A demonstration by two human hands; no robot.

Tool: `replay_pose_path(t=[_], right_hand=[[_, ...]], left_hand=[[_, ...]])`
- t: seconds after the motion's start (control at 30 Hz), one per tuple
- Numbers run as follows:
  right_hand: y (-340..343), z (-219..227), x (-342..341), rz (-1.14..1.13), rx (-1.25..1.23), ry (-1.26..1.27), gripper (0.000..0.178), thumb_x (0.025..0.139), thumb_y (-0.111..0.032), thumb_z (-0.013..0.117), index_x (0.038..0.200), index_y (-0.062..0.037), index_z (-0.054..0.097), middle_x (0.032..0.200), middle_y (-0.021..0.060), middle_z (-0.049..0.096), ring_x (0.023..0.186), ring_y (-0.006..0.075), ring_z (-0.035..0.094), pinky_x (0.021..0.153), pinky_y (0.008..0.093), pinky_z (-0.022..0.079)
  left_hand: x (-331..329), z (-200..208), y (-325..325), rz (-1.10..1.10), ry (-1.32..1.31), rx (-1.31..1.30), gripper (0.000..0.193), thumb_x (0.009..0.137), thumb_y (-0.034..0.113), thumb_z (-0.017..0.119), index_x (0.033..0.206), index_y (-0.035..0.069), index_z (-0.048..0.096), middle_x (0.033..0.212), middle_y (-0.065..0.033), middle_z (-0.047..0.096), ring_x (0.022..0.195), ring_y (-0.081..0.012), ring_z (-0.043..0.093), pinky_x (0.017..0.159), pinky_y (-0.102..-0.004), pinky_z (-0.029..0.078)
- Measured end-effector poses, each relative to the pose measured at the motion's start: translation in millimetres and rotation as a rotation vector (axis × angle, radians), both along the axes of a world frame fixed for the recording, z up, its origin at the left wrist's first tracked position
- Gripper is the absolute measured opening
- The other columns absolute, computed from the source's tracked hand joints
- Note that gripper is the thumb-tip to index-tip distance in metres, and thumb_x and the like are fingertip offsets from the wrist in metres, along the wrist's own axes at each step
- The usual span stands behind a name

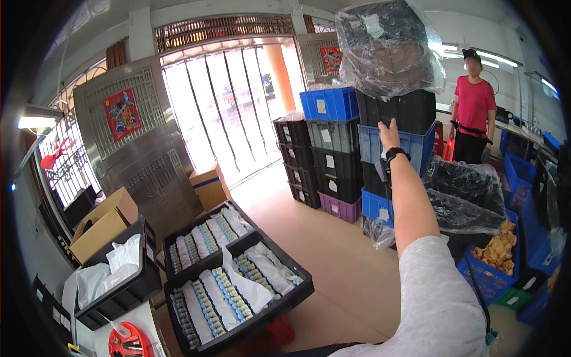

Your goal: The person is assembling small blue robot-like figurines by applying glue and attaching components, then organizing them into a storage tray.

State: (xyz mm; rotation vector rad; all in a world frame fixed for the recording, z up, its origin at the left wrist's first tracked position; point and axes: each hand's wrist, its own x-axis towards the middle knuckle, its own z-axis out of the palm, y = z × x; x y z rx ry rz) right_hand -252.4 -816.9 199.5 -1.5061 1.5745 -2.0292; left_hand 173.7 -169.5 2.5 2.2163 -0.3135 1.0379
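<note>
My right arm stretches forward, a dark watch point(397, 154) on its wrist. My right hand point(389, 137) is raised with its fingers apart and nothing visibly held. It appears in front of a tall crate stack, over the seam between a black crate point(410, 110) and the light blue crate point(413, 147) under it; whether it touches them I cannot tell. A large bundle point(386, 53) wrapped in clear plastic tops the stack. At the lower left, two black trays point(303, 285) hold rows of small cylindrical parts between white sheets. My left hand is out of view.
More crates stand stacked left of the tall pile, with a blue crate point(329, 104) on top. A person in a red shirt point(474, 101) stands at the back right. A blue basket point(488, 285) of brown material sits at right. Cardboard boxes point(211, 183) stand by the metal doors.
</note>
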Motion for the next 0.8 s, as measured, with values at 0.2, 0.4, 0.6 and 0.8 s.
replay_pose_path(t=[0.2, 0.4, 0.6, 0.8], right_hand=[[19, 10, -27, 0.026, -0.015, -0.058, 0.071, 0.08, -0.036, 0.048, 0.13, 0.0062, 0.023, 0.134, 0.025, 0.028, 0.125, 0.0341, 0.026, 0.103, 0.0353, 0.023], [5, -5, -22, 0.001, 0.151, -0.086, 0.077, 0.077, -0.039, 0.051, 0.13, 0.0081, 0.02, 0.13, 0.0277, 0.032, 0.121, 0.0366, 0.032, 0.101, 0.0373, 0.026], [20, 95, 5, 0.171, -0.152, -0.118, 0.076, 0.079, -0.041, 0.045, 0.13, 0.0093, 0.02, 0.131, 0.0293, 0.029, 0.124, 0.0358, 0.028, 0.101, 0.0332, 0.023], [-42, -11, 35, 0.216, -0.049, -0.257, 0.077, 0.078, -0.042, 0.051, 0.125, 0.0141, 0.026, 0.129, 0.0287, 0.033, 0.123, 0.0355, 0.03, 0.102, 0.0344, 0.023]], left_hand=[[2, -4, 6, -0.015, -0.024, 0.01, 0.022, 0.087, 0.012, 0.043, 0.097, -0.002, 0.057, 0.086, -0.021, 0.056, 0.078, -0.0363, 0.051, 0.07, -0.0413, 0.042], [8, -10, 9, 0.002, -0.028, 0.027, 0.023, 0.087, 0.013, 0.044, 0.098, -0.002, 0.056, 0.086, -0.022, 0.055, 0.076, -0.0372, 0.051, 0.067, -0.041, 0.043], [-4, 2, 4, -0.016, 0.013, 0.023, 0.025, 0.087, 0.013, 0.042, 0.1, -0.002, 0.056, 0.087, -0.023, 0.055, 0.079, -0.0377, 0.052, 0.069, -0.0413, 0.043], [-4, 4, -1, -0.002, 0.058, -0.004, 0.025, 0.087, 0.013, 0.043, 0.099, -0.004, 0.056, 0.089, -0.0237, 0.055, 0.08, -0.0378, 0.052, 0.072, -0.0418, 0.042]])
